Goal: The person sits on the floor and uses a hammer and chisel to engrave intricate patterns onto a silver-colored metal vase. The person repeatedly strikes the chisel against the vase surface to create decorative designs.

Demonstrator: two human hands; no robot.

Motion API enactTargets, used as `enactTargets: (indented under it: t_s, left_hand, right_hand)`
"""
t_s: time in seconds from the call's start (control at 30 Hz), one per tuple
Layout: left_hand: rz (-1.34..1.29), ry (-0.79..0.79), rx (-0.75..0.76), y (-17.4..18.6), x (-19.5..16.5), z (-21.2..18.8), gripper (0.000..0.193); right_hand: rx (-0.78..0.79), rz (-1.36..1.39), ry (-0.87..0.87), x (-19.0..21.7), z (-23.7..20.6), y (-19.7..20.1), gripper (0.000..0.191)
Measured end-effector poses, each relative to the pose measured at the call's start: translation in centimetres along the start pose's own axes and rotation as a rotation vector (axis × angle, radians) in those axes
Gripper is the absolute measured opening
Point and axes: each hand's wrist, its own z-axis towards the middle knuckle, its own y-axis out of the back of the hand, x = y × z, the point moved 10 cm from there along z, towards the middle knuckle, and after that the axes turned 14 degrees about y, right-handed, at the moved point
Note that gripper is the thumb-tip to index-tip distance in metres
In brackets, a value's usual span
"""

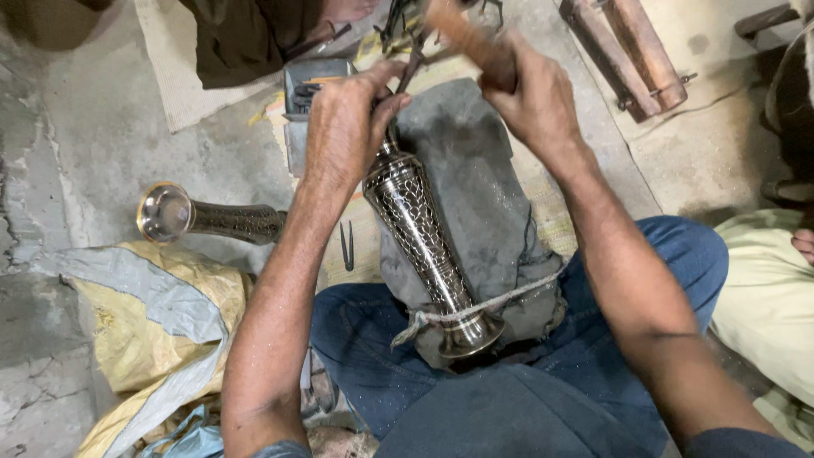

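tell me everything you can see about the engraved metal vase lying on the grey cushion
The vase is slim, shiny silver-toned metal with a dark scale-like engraved pattern. It lies tilted on a grey cushion across the person's lap, flared foot toward them, tied down by a rope. The left hand grips its far end; the right hand holds a wooden handle above.

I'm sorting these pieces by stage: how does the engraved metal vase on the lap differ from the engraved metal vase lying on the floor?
The patterned metal vase on the grey cushion is tied down with a rope and touched by the left hand; the patterned metal vase on the concrete floor lies loose and untouched. The lap vase points lengthwise away from the person; the floor vase lies crosswise, open mouth leftward. Both show dark engraved bodies with shiny flared ends.
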Motion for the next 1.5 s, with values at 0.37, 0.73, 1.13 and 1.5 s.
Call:
enactTargets:
  t_s: [0.37, 0.73, 1.13, 1.5]
  left_hand:
    - [-0.103, 0.117, -0.158, 1.8, 1.3, -1.4, 0.029]
    - [-0.041, 0.079, -0.038, 0.6, 0.8, -0.3, 0.031]
    - [-0.196, 0.078, -0.001, 1.8, 0.8, -0.9, 0.032]
    - [-0.253, 0.045, -0.034, 2.1, 1.5, -1.4, 0.033]
  right_hand:
    - [0.193, -0.18, 0.138, 1.5, 4.1, -0.1, 0.038]
    - [0.229, -0.211, 0.042, 0.1, 1.1, -0.7, 0.038]
    - [0.096, -0.028, 0.03, 0.9, 0.6, -0.2, 0.04]
    - [0.067, -0.038, 0.074, 1.6, 1.7, -0.2, 0.034]
